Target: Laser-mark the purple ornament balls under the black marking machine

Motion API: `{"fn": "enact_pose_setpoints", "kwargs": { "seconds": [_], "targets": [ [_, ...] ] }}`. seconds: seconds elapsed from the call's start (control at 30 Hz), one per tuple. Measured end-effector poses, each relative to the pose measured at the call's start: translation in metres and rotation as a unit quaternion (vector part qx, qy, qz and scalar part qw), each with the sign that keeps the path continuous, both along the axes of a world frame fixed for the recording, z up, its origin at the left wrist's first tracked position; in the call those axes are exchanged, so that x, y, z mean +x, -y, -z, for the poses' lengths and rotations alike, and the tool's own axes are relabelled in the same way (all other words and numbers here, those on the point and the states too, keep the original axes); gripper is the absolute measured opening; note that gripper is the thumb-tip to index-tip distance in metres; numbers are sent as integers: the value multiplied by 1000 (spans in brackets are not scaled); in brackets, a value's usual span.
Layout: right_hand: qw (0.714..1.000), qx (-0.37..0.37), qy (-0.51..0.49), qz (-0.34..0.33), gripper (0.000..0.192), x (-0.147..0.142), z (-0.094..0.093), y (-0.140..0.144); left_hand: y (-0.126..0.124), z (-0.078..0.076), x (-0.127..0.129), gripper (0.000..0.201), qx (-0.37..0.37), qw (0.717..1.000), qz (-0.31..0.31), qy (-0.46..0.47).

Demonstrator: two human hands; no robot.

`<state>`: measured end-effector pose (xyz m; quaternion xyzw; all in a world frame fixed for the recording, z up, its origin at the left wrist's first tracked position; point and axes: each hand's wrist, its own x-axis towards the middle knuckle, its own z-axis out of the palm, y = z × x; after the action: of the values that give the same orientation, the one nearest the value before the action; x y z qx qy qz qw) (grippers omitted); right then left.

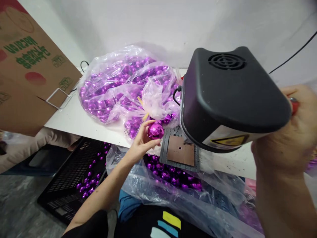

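My left hand (141, 141) is closed on a shiny purple faceted ball (156, 131), pinching it between thumb and fingers just left of a metal plate. My right hand (277, 155) is wrapped around a red handle (294, 105) at the right side of a black machine housing; most of that handle is hidden by the hand. The black housing (235, 96) has a round vent and a yellow warning label, and hangs over the plate. On the dark base, the brown square plate (180, 150) shows a small hole in its middle.
A clear plastic bag (128, 82) full of purple balls lies behind my left hand. More purple balls (170, 173) rest in plastic over my lap. A black crate (64, 185) with balls stands lower left. A cardboard box (32, 66) and another person's leg (37, 140) are at left.
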<state>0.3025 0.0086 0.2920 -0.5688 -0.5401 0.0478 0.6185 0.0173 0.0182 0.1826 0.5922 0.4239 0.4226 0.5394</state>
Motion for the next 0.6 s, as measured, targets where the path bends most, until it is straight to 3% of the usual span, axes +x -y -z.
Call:
{"fn": "enact_pose_setpoints", "kwargs": {
  "seconds": [0.03, 0.1, 0.2, 0.37, 0.47, 0.6],
  "targets": [
    [1000, -5, -9, -4, 39, 0, 0, 0, 7, 3, 5, 73, -84, 993, 36, 73],
    [1000, -12, -12, -9, 39, 0, 1, 0, 16, 14, 15, 74, -211, 954, 85, 196],
    [1000, -13, 8, -10, 43, 1, 0, 2, 18, 35, 27, 57, -298, 896, 93, 316],
    [1000, -21, 13, -8, 48, 0, -2, 2, 11, 57, 37, 40, -363, 867, 69, 334],
    [1000, -20, 13, -1, 46, -1, -2, 1, 10, 60, 37, 31, -374, 853, 79, 355],
    [1000, -9, 15, -5, 48, 0, -3, 1, 10, 61, 35, 28, -357, 857, 89, 360]
  ]
}}
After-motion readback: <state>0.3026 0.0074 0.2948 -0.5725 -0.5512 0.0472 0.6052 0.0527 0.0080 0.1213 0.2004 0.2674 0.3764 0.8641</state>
